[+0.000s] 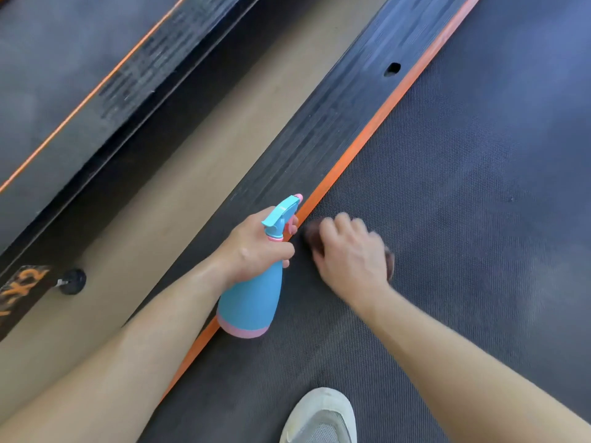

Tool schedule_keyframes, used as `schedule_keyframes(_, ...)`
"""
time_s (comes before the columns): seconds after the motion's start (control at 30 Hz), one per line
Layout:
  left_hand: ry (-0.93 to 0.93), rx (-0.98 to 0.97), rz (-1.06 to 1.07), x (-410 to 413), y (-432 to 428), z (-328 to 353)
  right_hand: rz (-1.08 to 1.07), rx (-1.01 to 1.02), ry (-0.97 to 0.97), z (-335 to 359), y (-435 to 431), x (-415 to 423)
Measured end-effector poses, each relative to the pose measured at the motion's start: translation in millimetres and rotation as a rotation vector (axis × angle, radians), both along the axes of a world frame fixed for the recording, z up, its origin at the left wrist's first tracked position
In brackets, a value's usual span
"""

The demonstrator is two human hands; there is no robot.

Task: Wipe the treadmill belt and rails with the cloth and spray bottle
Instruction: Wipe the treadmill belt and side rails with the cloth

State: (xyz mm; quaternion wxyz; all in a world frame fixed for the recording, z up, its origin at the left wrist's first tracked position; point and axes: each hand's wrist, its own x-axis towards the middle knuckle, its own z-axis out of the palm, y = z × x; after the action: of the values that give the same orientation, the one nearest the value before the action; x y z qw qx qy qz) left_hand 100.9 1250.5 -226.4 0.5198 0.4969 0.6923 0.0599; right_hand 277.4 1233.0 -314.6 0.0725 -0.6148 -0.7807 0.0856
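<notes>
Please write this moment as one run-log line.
left hand: holds blue-and-pink plastic spray bottle | right hand: holds dark reddish cloth on black textured treadmill belt beside orange edge strip

1. A dark brown cloth lies mostly hidden under the blurred right hand.
2. The left hand covers the neck of a blue-and-pink plastic spray bottle.
3. The bottom edge cuts off a pale grey mesh shoe.
4. Cropped orange lettering at left is unreadable.
</notes>
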Motion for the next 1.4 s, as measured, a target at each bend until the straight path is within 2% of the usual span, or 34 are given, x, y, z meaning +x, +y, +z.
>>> schedule_keyframes(0.07, 0.003, -0.004, -0.03, 6, -1, 0, 0.189, -0.042, -0.007, -5, -33, 12)
schedule_keyframes(0.13, 0.002, -0.025, -0.045, 14, -4, 1, 0.209, -0.004, -0.044, -6, -22, 40)
schedule_keyframes(0.27, -0.022, -0.043, -0.047, 30, -10, 2, -0.177, 0.043, -0.097, -4, 41, 98)
schedule_keyframes(0.37, -0.042, -0.056, -0.091, 44, -11, 3, -0.29, 0.041, -0.049, -3, 20, 98)
schedule_keyframes(0.43, -0.035, -0.052, -0.125, 54, -11, 3, -0.209, 0.042, -0.029, -4, -32, 86)
schedule_keyframes(0.5, -0.02, -0.044, -0.158, 65, -9, 4, -0.013, 0.009, -0.01, -6, -81, 83)
schedule_keyframes(0.57, -0.006, -0.047, -0.181, 73, -8, 5, 0.122, 0.003, -0.046, -11, -88, 100)
schedule_keyframes(0.63, 0.0, -0.052, -0.194, 79, -7, 4, 0.006, 0.054, -0.082, -12, -54, 127)
schedule_keyframes(0.73, -0.012, -0.053, -0.222, 85, -10, 3, -0.33, 0.063, -0.092, -9, 5, 170)
schedule_keyframes(0.8, -0.008, -0.061, -0.248, 90, -11, 3, -0.432, 0.062, -0.048, -10, 1, 181)
schedule_keyframes(0.9, 0.009, -0.078, -0.298, 108, -10, 3, -0.421, 0.073, -0.031, -11, -72, 162)
schedule_keyframes(0.97, 0.0, -0.079, -0.328, 126, -7, 2, -0.263, 0.052, -0.027, -16, -121, 158)
schedule_keyframes(1.03, -0.023, -0.078, -0.354, 148, -7, 3, -0.186, 0.073, -0.046, -21, -131, 178)
schedule_keyframes(1.13, -0.043, -0.064, -0.416, 173, -6, 2, -0.422, 0.104, -0.084, -19, -86, 229)
schedule_keyframes(1.23, -0.065, -0.054, -0.474, 191, -4, -1, -0.661, 0.013, -0.058, -10, -35, 271)
schedule_keyframes(1.33, -0.017, -0.044, -0.524, 206, -3, -2, -0.711, 0.03, -0.057, -9, -44, 265)
schedule_keyframes(1.4, 0.004, -0.04, -0.541, 216, -3, -2, -0.647, 0.039, -0.064, -10, -87, 240)
